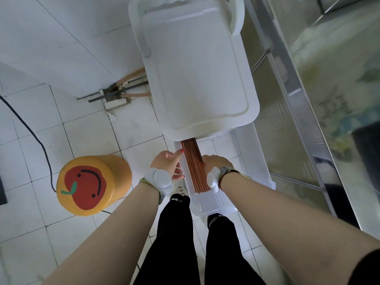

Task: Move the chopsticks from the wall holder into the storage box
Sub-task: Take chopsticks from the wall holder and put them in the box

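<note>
A bundle of reddish-brown chopsticks (192, 163) lies lengthwise in the narrow left section of a clear white storage box (253, 161), which stands on the floor with its far part under a white lid (195, 68). My left hand (166, 163) rests at the box's left wall, its index fingertip touching the bundle's far end and the other fingers spread. My right hand (216, 163) sits against the bundle's right side, fingers curled down onto the sticks with the tips hidden. Both wrists carry white devices. No wall holder is in view.
A yellow stool (90, 185) with a red smiling apple stands on the white floor tiles to the left. A black cable (41, 145) runs past it. Pipes (123, 89) meet the wall behind. A metal-framed glass door (298, 112) borders the right. My black-trousered legs (176, 233) stand just before the box.
</note>
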Demonstrator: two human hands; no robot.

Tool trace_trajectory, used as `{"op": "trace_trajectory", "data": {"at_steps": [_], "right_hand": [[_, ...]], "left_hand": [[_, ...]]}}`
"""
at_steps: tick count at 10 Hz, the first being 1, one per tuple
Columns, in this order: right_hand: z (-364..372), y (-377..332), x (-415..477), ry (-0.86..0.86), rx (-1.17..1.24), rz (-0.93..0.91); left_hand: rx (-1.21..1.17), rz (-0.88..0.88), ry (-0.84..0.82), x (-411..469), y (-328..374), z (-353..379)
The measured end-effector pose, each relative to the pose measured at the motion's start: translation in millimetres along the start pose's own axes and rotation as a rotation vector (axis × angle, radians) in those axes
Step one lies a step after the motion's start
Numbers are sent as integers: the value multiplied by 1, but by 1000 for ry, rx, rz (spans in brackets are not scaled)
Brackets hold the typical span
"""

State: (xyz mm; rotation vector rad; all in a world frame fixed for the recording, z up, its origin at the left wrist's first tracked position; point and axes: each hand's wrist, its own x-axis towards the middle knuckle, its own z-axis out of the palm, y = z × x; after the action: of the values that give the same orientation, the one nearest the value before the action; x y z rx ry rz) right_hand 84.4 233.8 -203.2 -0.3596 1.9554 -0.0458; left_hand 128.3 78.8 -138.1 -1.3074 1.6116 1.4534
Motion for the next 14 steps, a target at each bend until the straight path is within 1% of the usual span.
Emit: {"op": "trace_trajectory", "data": {"at_steps": [1,2,3,4,5,6,7,8,9,10,11,12,13,14], "right_hand": [[-4,-1,-14,-24,21,15],[-15,1,-33,-6,-2,-6],[-29,3,-68,-47,-64,10],[-65,7,-115,-12,-98,-19],[-107,13,-164,236,39,-68],[-148,15,-201,301,174,-57],[-199,19,-270,451,242,-137],[-241,24,-319,516,301,-192],[-284,38,-377,670,401,-231],[-317,50,-428,765,509,-237],[-343,56,-457,851,561,-241],[-373,69,-463,972,587,-198],[-399,81,-464,1130,517,-97],[-407,88,-457,1207,451,56]], "left_hand": [[9,2,-4,-7,5,1],[16,-6,-13,-14,7,1],[141,-12,-33,-23,5,-4],[291,58,10,-30,21,-13],[419,162,42,-71,69,-21],[492,225,44,-133,110,-25],[460,378,70,-222,165,-31],[361,448,17,-283,200,-31],[336,584,59,-348,243,-23],[356,676,63,-390,283,-11],[370,789,26,-412,316,-1],[380,902,-8,-422,350,14],[401,969,-71,-417,389,26],[482,1036,-68,-404,407,35]]}}
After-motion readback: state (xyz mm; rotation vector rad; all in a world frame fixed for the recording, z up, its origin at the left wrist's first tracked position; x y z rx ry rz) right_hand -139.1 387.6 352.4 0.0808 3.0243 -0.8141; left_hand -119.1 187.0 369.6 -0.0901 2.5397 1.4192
